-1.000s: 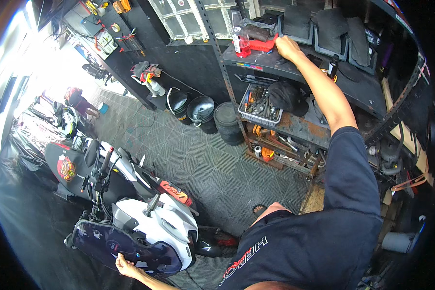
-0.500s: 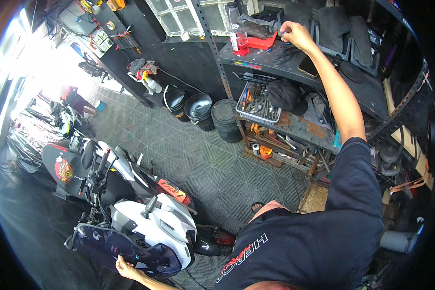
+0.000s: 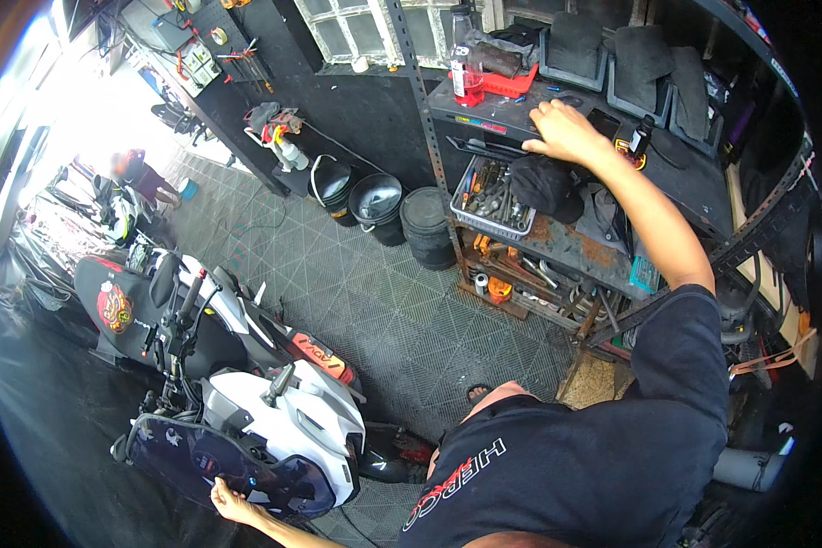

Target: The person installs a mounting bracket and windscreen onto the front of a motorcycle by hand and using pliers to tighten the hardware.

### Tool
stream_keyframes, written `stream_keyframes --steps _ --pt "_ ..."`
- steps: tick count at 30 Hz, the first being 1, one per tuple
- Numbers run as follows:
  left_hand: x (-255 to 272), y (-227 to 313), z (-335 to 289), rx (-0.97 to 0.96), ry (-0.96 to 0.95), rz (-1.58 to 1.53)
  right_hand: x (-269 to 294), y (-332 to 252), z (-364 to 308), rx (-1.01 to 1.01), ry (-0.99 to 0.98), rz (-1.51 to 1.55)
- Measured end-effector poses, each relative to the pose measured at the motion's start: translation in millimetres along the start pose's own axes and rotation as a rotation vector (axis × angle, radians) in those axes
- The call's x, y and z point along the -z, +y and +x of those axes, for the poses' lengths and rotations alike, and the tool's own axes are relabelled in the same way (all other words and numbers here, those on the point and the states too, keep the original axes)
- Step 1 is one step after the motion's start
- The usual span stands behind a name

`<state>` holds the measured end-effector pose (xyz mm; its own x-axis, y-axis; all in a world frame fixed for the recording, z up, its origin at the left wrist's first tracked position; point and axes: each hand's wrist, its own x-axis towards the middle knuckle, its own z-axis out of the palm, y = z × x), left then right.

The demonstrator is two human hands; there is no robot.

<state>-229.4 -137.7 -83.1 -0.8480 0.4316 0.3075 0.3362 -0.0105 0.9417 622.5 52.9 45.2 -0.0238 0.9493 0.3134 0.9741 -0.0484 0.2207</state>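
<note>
My right hand (image 3: 568, 132) hovers above the front edge of the shelf top (image 3: 493, 114), fingers apart with nothing visible in them. Near it lie a phone (image 3: 603, 121), a yellow-and-black item (image 3: 628, 153) and a small dark bottle (image 3: 643, 134). A red tray (image 3: 511, 84) and a clear bottle of red liquid (image 3: 466, 78) stand farther left. Down at the lower left, my left hand (image 3: 231, 504) is pinched at the dark windscreen (image 3: 178, 466) of a white motorcycle (image 3: 287, 411); whatever its fingertips hold is too small to name.
Below the shelf top sit a grey basket of tools (image 3: 493, 196) and a black cap (image 3: 546, 185). Black buckets (image 3: 376, 203) line the wall. A second motorcycle (image 3: 155, 306) stands beyond the white one. Another person (image 3: 146, 178) is at the far left.
My right hand has come back from the tray toward the shelf's front edge, its fingers going from pinched to apart. My left hand stays pinched by the windscreen.
</note>
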Motion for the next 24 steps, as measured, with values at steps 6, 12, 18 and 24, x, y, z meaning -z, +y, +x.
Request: stream_keyframes --steps 6,12,18,24 --pt "6 -10 5 0.006 0.005 -0.036 -1 -28 -18 -0.035 0.201 -0.057" --pt "-3 -4 -3 0.001 0.012 -0.075 -11 -10 -21 0.016 0.273 -0.091" --pt "1 -2 -3 0.006 0.019 -0.032 46 -18 -20 0.062 0.920 -0.047" --pt "12 -11 -3 0.055 0.032 -0.081 66 -136 -63 -0.382 0.756 1.795"
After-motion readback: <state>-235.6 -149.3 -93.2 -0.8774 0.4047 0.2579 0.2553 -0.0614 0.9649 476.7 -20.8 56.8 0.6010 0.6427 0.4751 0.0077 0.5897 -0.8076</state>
